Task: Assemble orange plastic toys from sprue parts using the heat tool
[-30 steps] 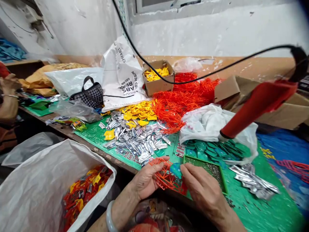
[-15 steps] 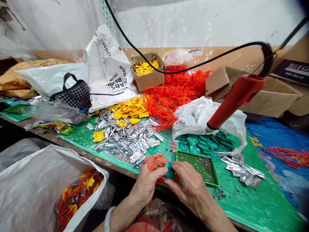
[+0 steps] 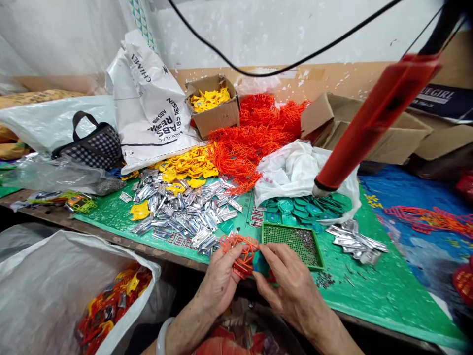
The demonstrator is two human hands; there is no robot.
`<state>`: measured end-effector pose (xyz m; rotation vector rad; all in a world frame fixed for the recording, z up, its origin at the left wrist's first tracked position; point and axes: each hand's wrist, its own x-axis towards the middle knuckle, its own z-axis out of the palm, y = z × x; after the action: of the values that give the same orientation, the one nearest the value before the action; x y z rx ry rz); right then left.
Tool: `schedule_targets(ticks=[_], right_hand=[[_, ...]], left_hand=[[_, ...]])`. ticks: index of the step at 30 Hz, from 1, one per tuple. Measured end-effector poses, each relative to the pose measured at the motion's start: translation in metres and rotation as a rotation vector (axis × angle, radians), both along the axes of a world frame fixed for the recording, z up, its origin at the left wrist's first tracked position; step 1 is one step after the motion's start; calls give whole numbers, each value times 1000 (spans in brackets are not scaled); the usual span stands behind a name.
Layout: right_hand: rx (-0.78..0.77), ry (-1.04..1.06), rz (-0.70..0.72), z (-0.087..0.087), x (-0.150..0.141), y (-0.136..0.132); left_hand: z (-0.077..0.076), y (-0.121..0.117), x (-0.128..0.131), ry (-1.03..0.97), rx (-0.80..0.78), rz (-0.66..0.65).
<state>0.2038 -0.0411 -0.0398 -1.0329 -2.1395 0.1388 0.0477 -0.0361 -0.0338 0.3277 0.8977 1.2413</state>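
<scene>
My left hand (image 3: 219,278) is closed around an orange openwork plastic frame (image 3: 244,254) at the table's front edge. Pinched in the fingers of my right hand (image 3: 293,283) is a small teal plastic piece (image 3: 260,263), which sits against the right end of the frame. Fingers hide part of both pieces, so I cannot tell whether they are joined. Just beyond my right hand lies a green mesh tray (image 3: 320,256) with many small screws in it. A red electric screwdriver (image 3: 373,123) hangs above the table on the right, touched by neither hand.
Silver metal strips (image 3: 192,212), yellow plastic parts (image 3: 190,165) and tangled orange frames (image 3: 254,140) cover the table's middle. Teal pieces (image 3: 295,209) spill from a white bag (image 3: 291,165). More metal strips (image 3: 356,244) lie right. An open white sack (image 3: 44,276) with assembled parts stands lower left.
The camera view has shifted, and the screwdriver looks larger and nearer. My left thumb has drawn back from the teal piece onto the orange frame. Both hands still hold their pieces.
</scene>
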Motion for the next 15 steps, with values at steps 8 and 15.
schedule_targets(ticks=[8, 15], right_hand=[[-41, -151, -66, 17, -14, 5], [-70, -103, 16, 11, -19, 10]], left_hand=[[-2, -2, -3, 9, 67, -15], [-3, -1, -6, -22, 22, 32]])
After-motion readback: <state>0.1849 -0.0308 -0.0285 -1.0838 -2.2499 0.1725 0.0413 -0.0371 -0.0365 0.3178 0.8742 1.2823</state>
